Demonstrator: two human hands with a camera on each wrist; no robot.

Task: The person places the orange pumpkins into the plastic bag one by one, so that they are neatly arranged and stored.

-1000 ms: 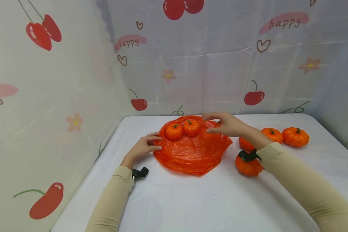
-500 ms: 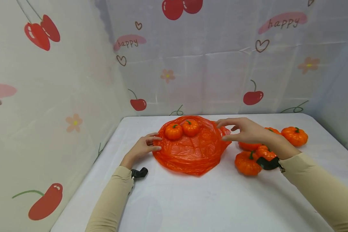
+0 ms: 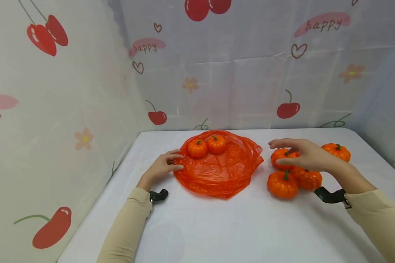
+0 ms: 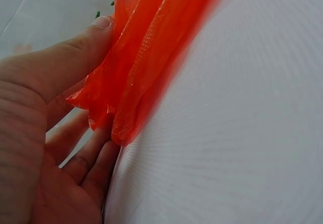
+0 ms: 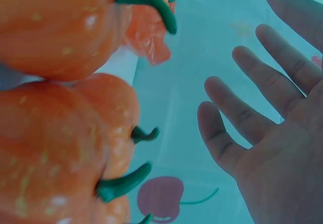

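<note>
An orange-red plastic bag (image 3: pixel 224 171) lies spread on the table, with two small toy pumpkins (image 3: pixel 197 149) on it near its back left edge. My left hand (image 3: pixel 162 166) rests against the bag's left edge; in the left wrist view the thumb and relaxed fingers (image 4: pixel 91 156) touch the thin plastic. Over at the right, several more orange pumpkins (image 3: pixel 282 185) with green stems sit in a group. My right hand (image 3: pixel 307 155) hovers above that group, fingers spread and apart from them in the right wrist view, and it holds nothing. It partly hides the pumpkins behind it.
A white cloth covers the table (image 3: pixel 210 226). Printed curtains with cherries and hearts stand along the back (image 3: pixel 230 80) and left side. One pumpkin (image 3: pixel 337 151) lies a little apart, at the back right. A black wrist camera (image 3: pixel 159 195) sits by the left cuff.
My right hand has moved rightward from over the bag to above the right-hand pumpkins. The left hand, the bag and the pumpkins have stayed in place.
</note>
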